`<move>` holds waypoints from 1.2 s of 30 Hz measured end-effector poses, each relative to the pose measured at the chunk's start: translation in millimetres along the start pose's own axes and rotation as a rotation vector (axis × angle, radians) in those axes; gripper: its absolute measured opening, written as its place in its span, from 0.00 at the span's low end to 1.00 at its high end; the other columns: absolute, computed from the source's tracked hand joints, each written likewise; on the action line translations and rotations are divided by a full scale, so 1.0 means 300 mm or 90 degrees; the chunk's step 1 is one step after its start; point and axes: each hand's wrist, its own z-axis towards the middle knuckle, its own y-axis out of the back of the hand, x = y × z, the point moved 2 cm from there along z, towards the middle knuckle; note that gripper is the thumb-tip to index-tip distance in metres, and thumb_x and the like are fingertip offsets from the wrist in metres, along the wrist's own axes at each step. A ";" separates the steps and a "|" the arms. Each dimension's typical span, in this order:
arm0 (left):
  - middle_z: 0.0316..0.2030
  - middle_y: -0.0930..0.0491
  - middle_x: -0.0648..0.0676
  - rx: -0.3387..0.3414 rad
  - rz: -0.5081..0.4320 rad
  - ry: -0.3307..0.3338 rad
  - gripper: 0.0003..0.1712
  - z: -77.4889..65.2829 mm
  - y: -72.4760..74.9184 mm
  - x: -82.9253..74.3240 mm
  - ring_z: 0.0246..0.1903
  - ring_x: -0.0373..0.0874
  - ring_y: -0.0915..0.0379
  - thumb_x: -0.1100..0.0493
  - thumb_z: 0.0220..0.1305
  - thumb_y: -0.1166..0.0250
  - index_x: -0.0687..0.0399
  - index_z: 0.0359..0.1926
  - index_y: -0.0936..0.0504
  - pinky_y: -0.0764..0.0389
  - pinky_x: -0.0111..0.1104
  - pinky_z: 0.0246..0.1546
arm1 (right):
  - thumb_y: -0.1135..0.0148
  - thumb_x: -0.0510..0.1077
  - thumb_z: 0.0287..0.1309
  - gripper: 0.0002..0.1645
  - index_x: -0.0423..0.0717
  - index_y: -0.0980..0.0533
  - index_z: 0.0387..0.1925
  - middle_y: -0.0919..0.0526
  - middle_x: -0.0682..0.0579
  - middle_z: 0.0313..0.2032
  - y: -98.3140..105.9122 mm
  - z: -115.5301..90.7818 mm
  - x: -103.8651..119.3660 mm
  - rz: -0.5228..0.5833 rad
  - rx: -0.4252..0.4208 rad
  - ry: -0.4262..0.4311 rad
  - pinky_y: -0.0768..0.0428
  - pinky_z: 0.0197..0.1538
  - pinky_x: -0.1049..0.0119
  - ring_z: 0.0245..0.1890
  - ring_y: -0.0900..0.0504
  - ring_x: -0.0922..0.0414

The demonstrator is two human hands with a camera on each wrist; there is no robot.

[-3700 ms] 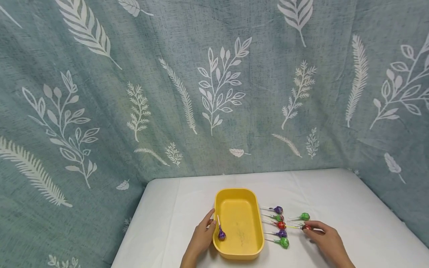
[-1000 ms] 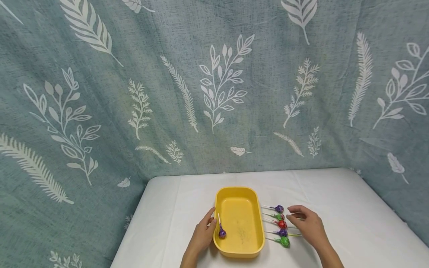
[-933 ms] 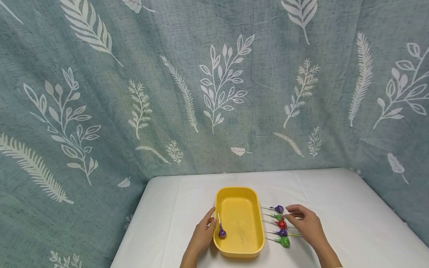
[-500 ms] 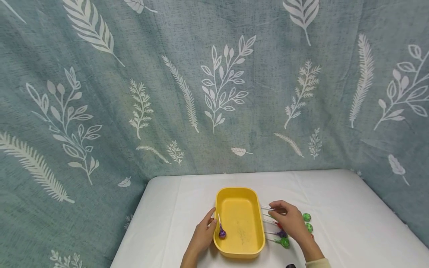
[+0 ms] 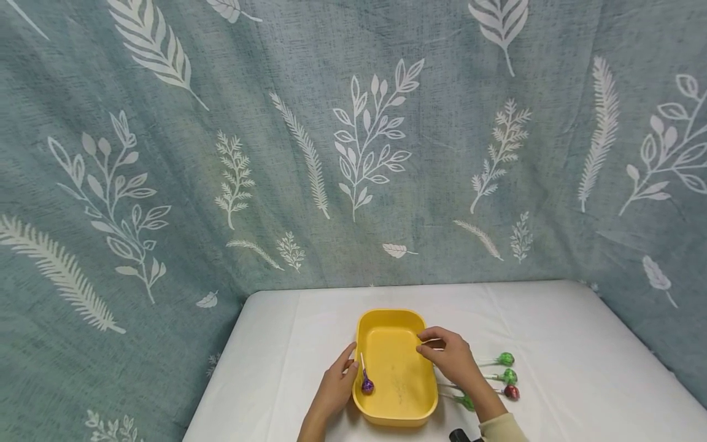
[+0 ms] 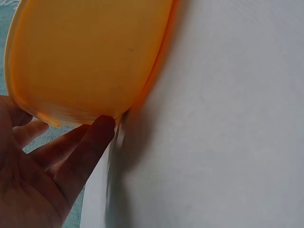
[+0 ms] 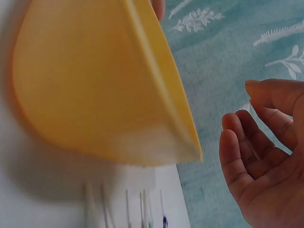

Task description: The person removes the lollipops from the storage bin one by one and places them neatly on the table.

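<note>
My left hand (image 5: 334, 385) rests against the left outer wall of a yellow tray (image 5: 394, 421), its fingers touching the side; the left wrist view shows this hand (image 6: 52, 166) at the tray's wall. One purple-wrapped lollipop (image 5: 367, 385) lies inside the tray. Over the tray's right rim, my right hand (image 5: 453, 359) hovers with thumb and forefinger apart, nothing between them; the right wrist view also shows this hand (image 7: 266, 147) holding nothing. A green lollipop (image 5: 465, 402) lies beside the tray, partly under the right forearm, which hides others there.
Farther right on the white cloth (image 5: 585, 368) lie a green lollipop (image 5: 505, 359), a second green lollipop (image 5: 509, 376) and a dark red lollipop (image 5: 512, 392). Several lollipop sticks (image 7: 127, 209) point toward the tray. A leaf-patterned curtain (image 5: 353, 153) hangs behind.
My right hand has let go of the dark red lollipop, which now lies by the two green ones. It has moved left past the row to the tray's rim. The left hand has stayed.
</note>
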 end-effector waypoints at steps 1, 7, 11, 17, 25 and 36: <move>0.56 0.20 0.64 0.000 0.001 -0.001 0.28 0.001 -0.001 0.001 0.51 0.57 0.20 0.53 0.78 0.46 0.50 0.75 0.33 0.19 0.52 0.52 | 0.27 0.36 0.58 0.11 0.46 0.16 0.43 0.14 0.50 0.43 -0.006 0.002 0.007 0.000 0.003 0.005 0.14 0.42 0.60 0.43 0.14 0.51; 0.56 0.20 0.65 0.002 0.002 -0.005 0.28 0.002 -0.002 0.006 0.51 0.57 0.20 0.54 0.78 0.46 0.51 0.75 0.33 0.20 0.53 0.53 | 0.28 0.37 0.59 0.10 0.46 0.16 0.43 0.14 0.48 0.44 -0.048 0.017 0.042 -0.003 0.034 0.032 0.14 0.44 0.57 0.44 0.15 0.51; 0.55 0.20 0.64 0.003 0.003 -0.007 0.28 0.002 -0.002 0.006 0.53 0.58 0.21 0.54 0.78 0.46 0.52 0.75 0.34 0.21 0.54 0.55 | 0.29 0.37 0.60 0.09 0.44 0.16 0.43 0.14 0.44 0.46 -0.081 0.027 0.054 0.000 0.058 0.033 0.14 0.45 0.56 0.43 0.14 0.51; 0.55 0.19 0.63 0.003 0.002 -0.017 0.28 0.000 -0.002 0.002 0.52 0.57 0.20 0.54 0.79 0.47 0.52 0.75 0.34 0.19 0.51 0.53 | 0.29 0.37 0.61 0.10 0.42 0.16 0.44 0.14 0.44 0.46 -0.127 0.045 0.073 0.012 0.094 0.041 0.14 0.47 0.53 0.44 0.14 0.49; 0.55 0.19 0.64 -0.001 0.007 -0.022 0.28 -0.001 -0.002 0.004 0.55 0.60 0.22 0.53 0.78 0.46 0.52 0.75 0.34 0.22 0.55 0.55 | 0.30 0.37 0.61 0.10 0.41 0.16 0.44 0.14 0.46 0.45 -0.185 0.076 0.090 0.003 0.145 0.061 0.14 0.47 0.53 0.44 0.14 0.47; 0.55 0.19 0.63 0.004 0.005 -0.009 0.29 0.002 0.000 0.005 0.52 0.57 0.20 0.53 0.78 0.46 0.51 0.75 0.34 0.20 0.54 0.53 | 0.28 0.37 0.59 0.10 0.38 0.16 0.42 0.15 0.53 0.37 -0.264 0.105 0.104 -0.043 0.241 0.060 0.16 0.39 0.60 0.37 0.19 0.56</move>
